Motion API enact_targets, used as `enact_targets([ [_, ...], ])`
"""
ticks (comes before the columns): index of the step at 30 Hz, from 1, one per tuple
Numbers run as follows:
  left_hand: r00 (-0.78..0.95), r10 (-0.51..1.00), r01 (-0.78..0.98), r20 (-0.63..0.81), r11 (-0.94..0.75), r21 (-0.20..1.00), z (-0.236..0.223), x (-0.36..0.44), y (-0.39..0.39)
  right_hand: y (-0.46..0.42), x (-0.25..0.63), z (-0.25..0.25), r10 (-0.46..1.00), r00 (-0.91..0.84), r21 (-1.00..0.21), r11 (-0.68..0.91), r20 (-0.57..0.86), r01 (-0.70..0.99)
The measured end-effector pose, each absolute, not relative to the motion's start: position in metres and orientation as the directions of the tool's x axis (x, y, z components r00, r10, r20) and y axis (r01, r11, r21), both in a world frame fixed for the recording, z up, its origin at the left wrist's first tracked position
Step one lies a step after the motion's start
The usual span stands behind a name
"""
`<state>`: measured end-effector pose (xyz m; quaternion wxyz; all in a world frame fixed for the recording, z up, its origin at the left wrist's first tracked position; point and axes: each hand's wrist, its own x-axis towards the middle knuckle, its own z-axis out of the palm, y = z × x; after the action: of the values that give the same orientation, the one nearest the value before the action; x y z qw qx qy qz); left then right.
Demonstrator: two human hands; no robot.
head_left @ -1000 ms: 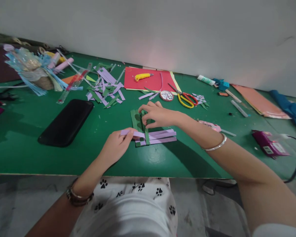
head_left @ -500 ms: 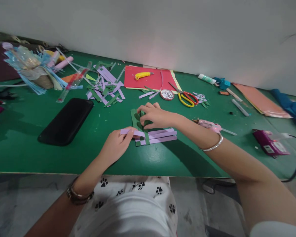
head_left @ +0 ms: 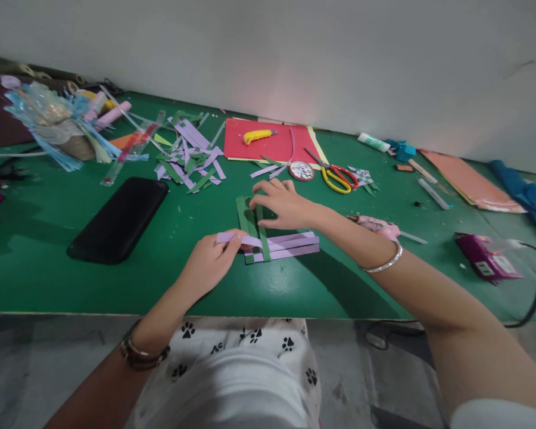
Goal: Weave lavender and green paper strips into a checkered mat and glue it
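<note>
In front of me lies a small weave of green paper strips (head_left: 243,211) running away from me and purple paper strips (head_left: 295,241) running crosswise to the right. My left hand (head_left: 212,256) pinches a purple strip (head_left: 226,238) between thumb and fingers at the weave's left side. That strip bends back over the woven corner. Over the green strips hovers my right hand (head_left: 283,205), thumb and fingers apart and curved. Its fingertips are close to the green strips; whether they touch cannot be made out.
A black phone-like slab (head_left: 120,220) lies left. Behind are paper scraps (head_left: 192,152), red sheets (head_left: 236,140) with a yellow cutter (head_left: 256,137), a round sequin container (head_left: 301,171) and scissors (head_left: 337,179). A pink glue gun (head_left: 377,226) lies under my right forearm, a purple box (head_left: 486,259) beyond.
My right hand's fingers have spread wider and lifted slightly from the green strips. The left hand keeps its pinch on the purple strip, almost unmoved.
</note>
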<state>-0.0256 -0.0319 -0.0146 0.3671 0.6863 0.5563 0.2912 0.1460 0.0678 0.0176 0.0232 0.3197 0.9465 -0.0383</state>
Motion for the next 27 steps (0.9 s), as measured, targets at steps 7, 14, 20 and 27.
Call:
enact_targets([
  [7,0.231,0.973,0.552,-0.005,-0.127,0.824,-0.015,-0.026,-0.032,0.057,0.148,0.025,0.746,-0.61,-0.235,0.563,-0.266,0.792],
  [14,0.224,0.974,0.565,-0.016,-0.116,0.817,-0.014,-0.026,-0.032,0.031,0.15,0.032,0.729,-0.625,-0.408,0.498,-0.281,0.765],
  [20,0.213,0.976,0.593,-0.041,-0.096,0.799,-0.013,-0.025,-0.033,0.027,0.149,0.028,0.722,-0.651,-0.496,0.488,-0.232,0.718],
  [27,0.199,0.979,0.609,-0.042,-0.09,0.788,-0.013,-0.025,-0.032,0.023,0.157,0.028,0.771,-0.623,-0.389,0.537,-0.135,0.749],
])
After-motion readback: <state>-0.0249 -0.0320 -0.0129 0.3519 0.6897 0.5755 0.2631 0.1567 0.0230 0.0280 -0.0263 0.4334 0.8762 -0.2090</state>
